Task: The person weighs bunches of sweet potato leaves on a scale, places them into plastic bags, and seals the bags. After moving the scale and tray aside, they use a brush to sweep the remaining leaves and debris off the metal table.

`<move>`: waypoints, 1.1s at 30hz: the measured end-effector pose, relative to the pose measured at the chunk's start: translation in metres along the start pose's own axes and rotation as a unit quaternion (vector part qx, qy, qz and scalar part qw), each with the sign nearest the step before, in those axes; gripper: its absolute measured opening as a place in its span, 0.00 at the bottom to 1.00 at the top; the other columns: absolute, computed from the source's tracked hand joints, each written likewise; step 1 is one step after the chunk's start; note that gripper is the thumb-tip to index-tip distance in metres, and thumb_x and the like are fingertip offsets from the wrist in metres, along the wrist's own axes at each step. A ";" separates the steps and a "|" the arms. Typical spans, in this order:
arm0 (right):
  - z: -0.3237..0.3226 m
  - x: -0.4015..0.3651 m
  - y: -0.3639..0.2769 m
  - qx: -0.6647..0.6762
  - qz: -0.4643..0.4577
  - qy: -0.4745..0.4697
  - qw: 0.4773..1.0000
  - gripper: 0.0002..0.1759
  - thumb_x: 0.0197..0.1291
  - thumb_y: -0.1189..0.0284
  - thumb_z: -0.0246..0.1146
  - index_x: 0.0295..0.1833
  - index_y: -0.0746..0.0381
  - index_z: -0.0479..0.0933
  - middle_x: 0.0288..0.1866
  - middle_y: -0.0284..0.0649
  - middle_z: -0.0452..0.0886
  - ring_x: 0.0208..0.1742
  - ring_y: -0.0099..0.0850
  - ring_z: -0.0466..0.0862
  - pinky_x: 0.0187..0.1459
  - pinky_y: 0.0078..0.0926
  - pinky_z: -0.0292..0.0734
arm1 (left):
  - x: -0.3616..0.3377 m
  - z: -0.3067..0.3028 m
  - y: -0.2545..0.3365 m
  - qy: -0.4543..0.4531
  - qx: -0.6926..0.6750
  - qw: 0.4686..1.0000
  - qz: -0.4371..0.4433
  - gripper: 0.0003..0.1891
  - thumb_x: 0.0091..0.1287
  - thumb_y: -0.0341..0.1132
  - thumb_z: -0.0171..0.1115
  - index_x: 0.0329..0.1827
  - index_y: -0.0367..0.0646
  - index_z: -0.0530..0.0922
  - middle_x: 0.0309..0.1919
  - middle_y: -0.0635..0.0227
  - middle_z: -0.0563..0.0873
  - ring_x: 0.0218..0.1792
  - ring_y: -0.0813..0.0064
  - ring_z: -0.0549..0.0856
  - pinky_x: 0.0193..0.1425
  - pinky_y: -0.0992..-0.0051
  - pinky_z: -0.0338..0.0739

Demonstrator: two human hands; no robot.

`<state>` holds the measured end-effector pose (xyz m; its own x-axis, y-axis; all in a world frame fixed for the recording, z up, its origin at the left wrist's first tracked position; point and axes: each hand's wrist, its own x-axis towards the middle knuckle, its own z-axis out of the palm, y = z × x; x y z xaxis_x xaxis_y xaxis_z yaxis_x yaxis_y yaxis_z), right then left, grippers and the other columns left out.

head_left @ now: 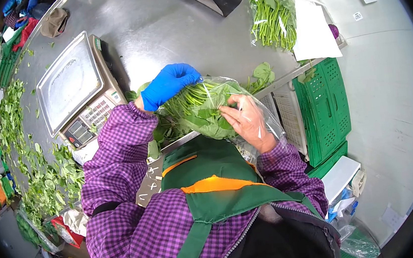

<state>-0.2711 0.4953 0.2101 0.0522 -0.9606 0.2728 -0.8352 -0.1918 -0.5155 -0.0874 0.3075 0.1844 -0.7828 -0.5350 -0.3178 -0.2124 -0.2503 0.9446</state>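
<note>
A bunch of leafy greens (pixel 205 120) with long thin stems lies at the near edge of the metal table, partly inside a clear plastic bag (pixel 276 122). My left hand (pixel 170 86), in a blue glove, is closed at the far side of the bunch, with its fingertips pinching the bag's edge by the stems. Bare, my right hand (pixel 250 122) reaches in from the right, and the clear film lies around its wrist. Its thumb and fingers are pinched on the leaves.
A weighing scale (pixel 73 84) stands left of my hands on the metal table (pixel 157 29). Loose leaves (pixel 47 179) spread along the left side. A bagged bunch of stems (pixel 273 19) and white paper (pixel 313 29) lie at the back right. Green crates (pixel 324 107) stand at right.
</note>
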 end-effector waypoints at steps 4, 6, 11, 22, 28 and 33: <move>0.001 -0.001 0.000 0.009 -0.012 0.028 0.999 0.12 0.48 0.74 0.69 0.41 0.58 0.82 0.51 0.38 0.78 0.40 0.35 0.79 0.39 0.31 0.78 | -0.001 -0.001 -0.002 0.001 -0.004 1.000 0.004 0.09 0.68 0.33 0.61 0.41 0.36 0.82 0.36 0.69 0.86 0.39 0.80 0.82 0.49 0.78 0.76; 0.002 0.001 0.001 0.078 -0.009 0.036 0.996 0.10 0.50 0.76 0.68 0.41 0.60 0.81 0.54 0.41 0.79 0.43 0.37 0.82 0.43 0.32 0.78 | 0.000 -0.002 -0.002 0.005 0.003 1.000 0.000 0.09 0.68 0.33 0.61 0.42 0.36 0.82 0.36 0.69 0.86 0.39 0.80 0.82 0.49 0.78 0.76; 0.004 0.010 -0.002 0.214 0.095 0.026 0.972 0.08 0.58 0.79 0.60 0.43 0.65 0.80 0.46 0.44 0.83 0.49 0.39 0.83 0.47 0.30 0.78 | 0.000 0.001 -0.003 0.012 0.009 1.000 0.004 0.09 0.67 0.33 0.61 0.41 0.36 0.82 0.35 0.69 0.86 0.39 0.80 0.82 0.49 0.78 0.76; 0.005 0.023 0.001 0.228 0.211 -0.027 0.950 0.12 0.60 0.71 0.62 0.48 0.63 0.81 0.38 0.43 0.81 0.39 0.35 0.82 0.42 0.28 0.74 | -0.007 0.006 0.004 0.029 0.040 0.999 0.019 0.09 0.68 0.33 0.59 0.41 0.35 0.81 0.36 0.68 0.86 0.40 0.79 0.82 0.51 0.76 0.76; 0.006 0.025 -0.001 0.150 0.202 -0.058 0.966 0.12 0.59 0.67 0.61 0.47 0.60 0.81 0.36 0.45 0.79 0.38 0.43 0.81 0.40 0.34 0.75 | -0.013 0.013 0.005 0.032 0.011 0.999 0.022 0.09 0.68 0.33 0.59 0.41 0.35 0.81 0.36 0.68 0.86 0.40 0.79 0.82 0.51 0.76 0.76; 0.011 0.024 -0.003 0.097 0.202 -0.015 0.975 0.10 0.59 0.69 0.61 0.43 0.61 0.81 0.35 0.45 0.80 0.35 0.44 0.81 0.37 0.36 0.74 | -0.021 0.023 0.009 0.053 0.021 0.998 0.010 0.09 0.67 0.33 0.60 0.42 0.35 0.81 0.36 0.68 0.86 0.40 0.80 0.81 0.50 0.77 0.75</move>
<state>-0.2610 0.4704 0.2096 -0.2398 -0.9708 -0.0066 -0.6721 0.1709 -0.7205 -0.0857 0.3351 0.2013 -0.7213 -0.6221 -0.3046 -0.2239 -0.2066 0.9524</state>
